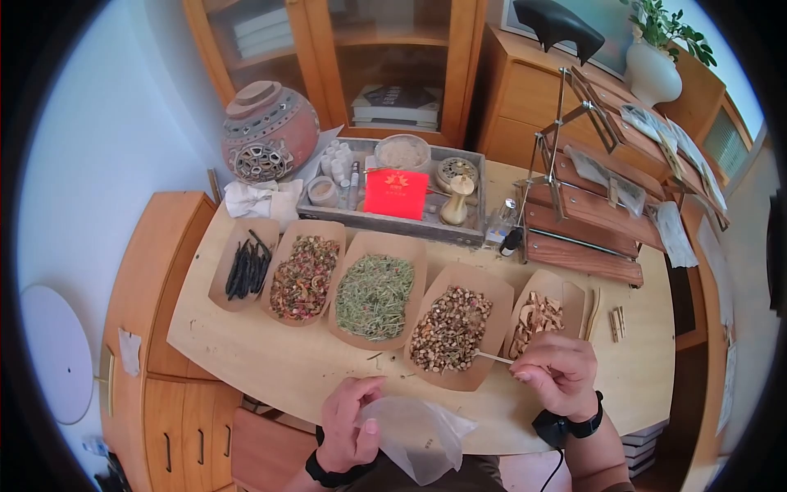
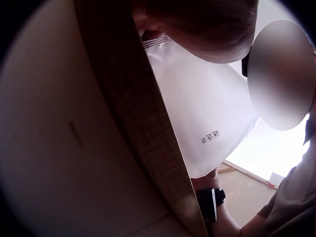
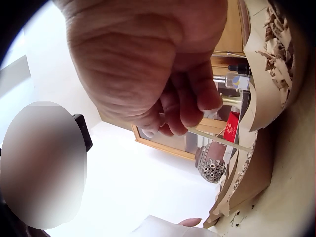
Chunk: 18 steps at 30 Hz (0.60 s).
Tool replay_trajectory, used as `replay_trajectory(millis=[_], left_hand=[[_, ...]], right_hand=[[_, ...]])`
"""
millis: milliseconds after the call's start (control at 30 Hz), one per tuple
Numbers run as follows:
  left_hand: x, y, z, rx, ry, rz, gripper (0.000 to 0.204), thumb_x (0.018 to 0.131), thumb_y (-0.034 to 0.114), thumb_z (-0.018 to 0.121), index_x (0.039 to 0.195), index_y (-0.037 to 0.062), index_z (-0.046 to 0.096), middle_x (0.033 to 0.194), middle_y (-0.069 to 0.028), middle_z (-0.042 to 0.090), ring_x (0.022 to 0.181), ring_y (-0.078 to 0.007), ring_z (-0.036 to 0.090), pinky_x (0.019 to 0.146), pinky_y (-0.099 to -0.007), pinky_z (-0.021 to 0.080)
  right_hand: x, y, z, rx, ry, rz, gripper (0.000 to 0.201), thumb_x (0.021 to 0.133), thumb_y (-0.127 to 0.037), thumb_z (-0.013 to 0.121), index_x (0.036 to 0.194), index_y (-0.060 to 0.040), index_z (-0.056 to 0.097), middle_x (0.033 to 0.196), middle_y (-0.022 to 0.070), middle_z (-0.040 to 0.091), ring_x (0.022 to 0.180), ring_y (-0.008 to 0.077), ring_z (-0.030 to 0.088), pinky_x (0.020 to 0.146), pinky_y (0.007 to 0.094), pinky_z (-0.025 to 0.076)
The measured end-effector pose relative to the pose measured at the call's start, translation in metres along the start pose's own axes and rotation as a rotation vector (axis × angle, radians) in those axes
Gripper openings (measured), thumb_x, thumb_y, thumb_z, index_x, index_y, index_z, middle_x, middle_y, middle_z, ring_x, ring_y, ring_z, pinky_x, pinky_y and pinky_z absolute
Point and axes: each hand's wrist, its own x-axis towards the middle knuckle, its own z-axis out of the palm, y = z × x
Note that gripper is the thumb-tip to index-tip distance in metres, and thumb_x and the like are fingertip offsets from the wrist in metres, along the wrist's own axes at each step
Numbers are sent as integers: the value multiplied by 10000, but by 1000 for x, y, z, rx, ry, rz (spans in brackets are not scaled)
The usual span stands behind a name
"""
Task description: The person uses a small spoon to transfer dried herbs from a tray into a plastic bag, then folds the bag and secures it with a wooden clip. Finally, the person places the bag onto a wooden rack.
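My left hand (image 1: 348, 422) grips a translucent white pouch (image 1: 418, 439) by its edge at the front of the table. Small dark printed characters show on the pouch (image 2: 197, 108) in the left wrist view. With its fingertips, my right hand (image 1: 559, 375) pinches a thin pale stick (image 1: 495, 357). The stick's far end reaches the dried brown buds (image 1: 451, 324) in a paper tray (image 1: 484, 361). Beside it, partly behind the right hand, stands a paper tray of pale wood-like shavings (image 1: 537, 316).
Further left are paper trays of green cut herb (image 1: 375, 295), mixed dried petals (image 1: 307, 279) and dark pods (image 1: 248, 266). Behind them stands a grey wooden tray (image 1: 393, 223) with a red card (image 1: 395, 194). A tiered wooden rack (image 1: 582, 266) stands at the right.
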Motion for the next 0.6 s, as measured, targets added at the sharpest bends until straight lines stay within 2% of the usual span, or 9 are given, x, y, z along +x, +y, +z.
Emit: replay_trajectory(millis=[33,100,333,400,600], left_hand=[[1,0,-1,0,-1,1,618,1008,501,491,1243,-61,597,857,-121,597,718,-204,573,634,-334,444],[1,1,-3,4,-11,38,492,979,348,552,1250,-59,611,871,-156,616,716,-263,604,634,-366,488],[1,2,-1,-8,5,29,503,986,371,552,1241,-58,617,867,-148,611,714,-259,601,631,-361,483],[1,2,-1,2,0,30,511,990,381,551,1242,-58,617,865,-147,610,713,-256,602,631,-361,484],[1,2,-2,8,0,40,497,985,364,545,1242,-56,616,860,-147,613,716,-258,606,633,-364,488]], right_hand=[[0,-1,0,-1,1,0,37,868,20,762,905,21,765,790,110,702,631,206,632,543,304,468],[2,-1,0,10,-10,-9,47,862,22,767,909,25,770,795,112,704,624,211,630,541,309,466],[-2,3,1,6,29,-48,58,848,17,774,905,30,771,781,113,699,627,210,642,554,306,484],[-3,3,2,0,58,-14,33,849,-22,767,858,9,774,744,105,699,615,188,647,570,299,499],[-1,3,2,25,6,-22,60,842,27,779,902,24,777,775,109,693,630,210,646,554,307,487]])
